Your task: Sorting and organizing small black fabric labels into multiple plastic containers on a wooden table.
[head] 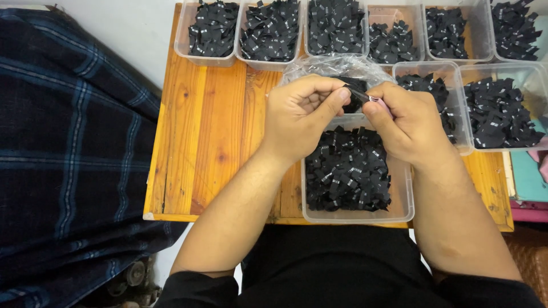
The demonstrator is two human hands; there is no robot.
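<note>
We pinch one black label [355, 91] between both hands, left hand [299, 117] and right hand [408, 122] closed on it, above the nearest tub [402, 194] at 6 o'clock, so sorted labels drop in.

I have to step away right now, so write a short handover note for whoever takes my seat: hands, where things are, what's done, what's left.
Left hand: pinching small black labels at the fingertips.
Right hand: meeting the left, pinching the same labels; a small pinkish thing shows at the thumb, too small to identify.
Both hover over a clear plastic bag and the near tub, which holds loose black labels.
More filled tubs line the back row and right side of the wooden table.
Done: tubs hold sorted labels. Left: the pieces in hand.
</note>
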